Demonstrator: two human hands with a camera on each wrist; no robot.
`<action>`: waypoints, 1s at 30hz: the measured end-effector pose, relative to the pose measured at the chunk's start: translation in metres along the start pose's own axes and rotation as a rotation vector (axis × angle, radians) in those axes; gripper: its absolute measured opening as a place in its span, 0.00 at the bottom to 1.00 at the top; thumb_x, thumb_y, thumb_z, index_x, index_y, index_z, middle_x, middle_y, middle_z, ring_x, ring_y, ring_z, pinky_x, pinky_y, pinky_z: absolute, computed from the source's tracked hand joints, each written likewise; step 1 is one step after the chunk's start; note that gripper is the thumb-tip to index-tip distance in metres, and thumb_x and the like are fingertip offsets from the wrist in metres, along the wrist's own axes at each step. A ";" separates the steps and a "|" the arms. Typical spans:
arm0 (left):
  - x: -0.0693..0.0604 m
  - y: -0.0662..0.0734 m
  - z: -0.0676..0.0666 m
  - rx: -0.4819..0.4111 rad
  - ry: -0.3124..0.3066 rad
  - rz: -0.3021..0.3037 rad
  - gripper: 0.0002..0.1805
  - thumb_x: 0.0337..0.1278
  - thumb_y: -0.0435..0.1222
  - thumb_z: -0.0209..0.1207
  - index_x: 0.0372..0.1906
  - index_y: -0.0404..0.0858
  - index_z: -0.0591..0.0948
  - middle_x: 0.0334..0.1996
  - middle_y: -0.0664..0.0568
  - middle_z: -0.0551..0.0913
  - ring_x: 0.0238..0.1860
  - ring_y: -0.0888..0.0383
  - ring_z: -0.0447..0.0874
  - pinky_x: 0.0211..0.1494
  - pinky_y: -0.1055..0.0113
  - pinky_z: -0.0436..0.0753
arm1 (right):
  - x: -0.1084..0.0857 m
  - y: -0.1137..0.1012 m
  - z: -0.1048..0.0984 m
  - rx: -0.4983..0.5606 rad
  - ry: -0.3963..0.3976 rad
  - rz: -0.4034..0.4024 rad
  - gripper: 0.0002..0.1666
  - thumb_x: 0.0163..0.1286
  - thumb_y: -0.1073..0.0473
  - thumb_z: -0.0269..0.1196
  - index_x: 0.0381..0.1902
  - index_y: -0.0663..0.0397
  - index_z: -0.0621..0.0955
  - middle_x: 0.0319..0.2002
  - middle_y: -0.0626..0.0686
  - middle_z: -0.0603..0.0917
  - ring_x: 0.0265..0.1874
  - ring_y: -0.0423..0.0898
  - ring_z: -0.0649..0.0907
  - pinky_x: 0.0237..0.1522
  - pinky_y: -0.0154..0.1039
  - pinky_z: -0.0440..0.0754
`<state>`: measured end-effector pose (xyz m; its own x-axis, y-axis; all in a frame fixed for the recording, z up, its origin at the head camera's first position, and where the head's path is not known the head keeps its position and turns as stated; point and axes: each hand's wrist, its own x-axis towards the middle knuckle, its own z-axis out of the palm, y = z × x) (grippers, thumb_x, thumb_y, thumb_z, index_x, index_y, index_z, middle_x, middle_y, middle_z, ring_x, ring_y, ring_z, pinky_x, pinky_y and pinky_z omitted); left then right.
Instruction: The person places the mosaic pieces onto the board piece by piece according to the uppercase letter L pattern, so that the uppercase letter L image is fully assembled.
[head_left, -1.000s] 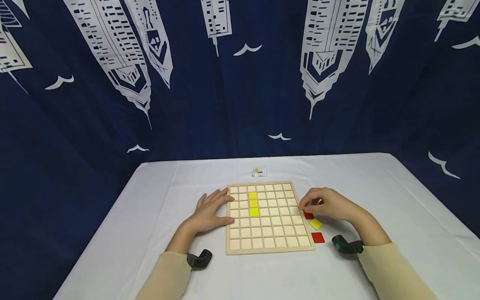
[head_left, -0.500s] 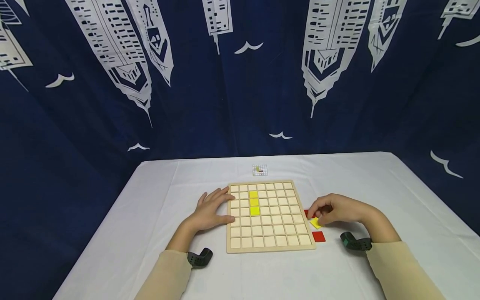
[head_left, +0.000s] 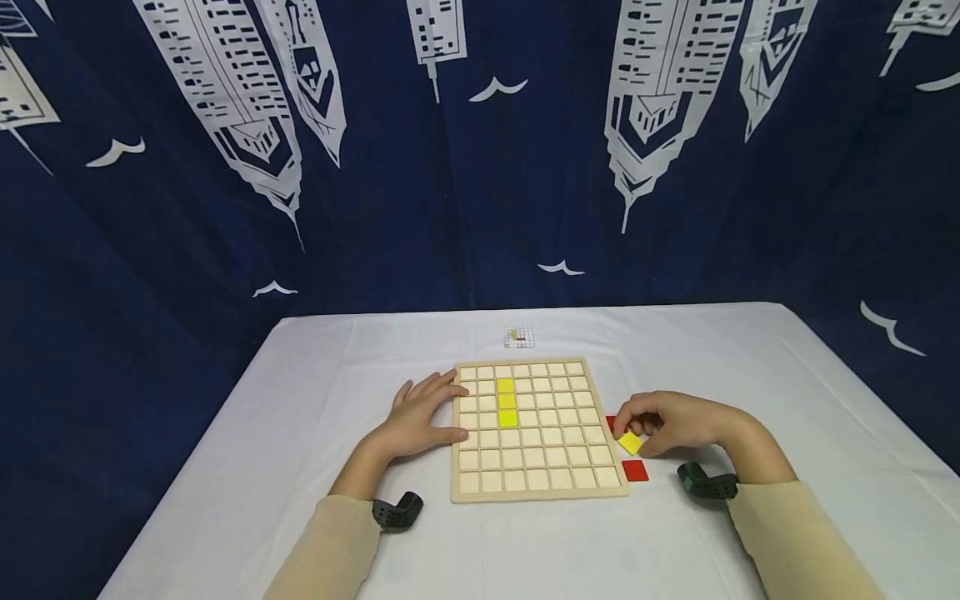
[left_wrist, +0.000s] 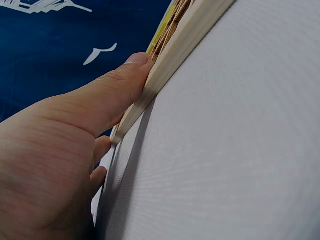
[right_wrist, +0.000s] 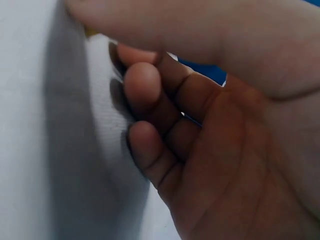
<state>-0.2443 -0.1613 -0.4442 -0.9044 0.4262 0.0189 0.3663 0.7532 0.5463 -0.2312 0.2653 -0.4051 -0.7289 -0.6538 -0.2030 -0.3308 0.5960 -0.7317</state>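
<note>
A wooden grid board (head_left: 540, 501) lies on the white table, with three yellow tiles (head_left: 507, 402) in a column in its cells. My left hand (head_left: 420, 421) rests on the board's left edge, fingers spread and fairly straight; in the left wrist view the thumb (left_wrist: 117, 92) lies on the rim. Right of the board, my right hand (head_left: 678, 422) pinches a loose yellow tile (head_left: 629, 443) by its edges between thumb and index finger. Only a sliver of that tile shows in the right wrist view. One red tile (head_left: 611, 423) lies partly behind the fingers, another red tile (head_left: 635, 471) nearer me.
Behind the board lies a small printed grid card (head_left: 519, 337) with coloured squares. A dark blue curtain (head_left: 450, 208) with white prints hangs beyond the table's back edge. Each wrist carries a black camera band (head_left: 398, 511).
My right hand has moved from the red tile beside the board's right edge, back toward me and rightward, to the yellow tile. The left hand has stayed on the board.
</note>
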 end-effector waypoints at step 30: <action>-0.001 0.001 -0.002 0.005 0.009 0.007 0.33 0.53 0.55 0.69 0.65 0.56 0.74 0.80 0.55 0.55 0.82 0.48 0.46 0.80 0.38 0.35 | 0.007 -0.002 0.002 0.008 0.062 -0.026 0.16 0.57 0.67 0.71 0.44 0.52 0.83 0.31 0.51 0.76 0.29 0.37 0.73 0.30 0.29 0.72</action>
<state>-0.2435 -0.1616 -0.4418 -0.9036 0.4274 0.0300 0.3739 0.7524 0.5423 -0.2344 0.2586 -0.4057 -0.7559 -0.6389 -0.1432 -0.3459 0.5754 -0.7411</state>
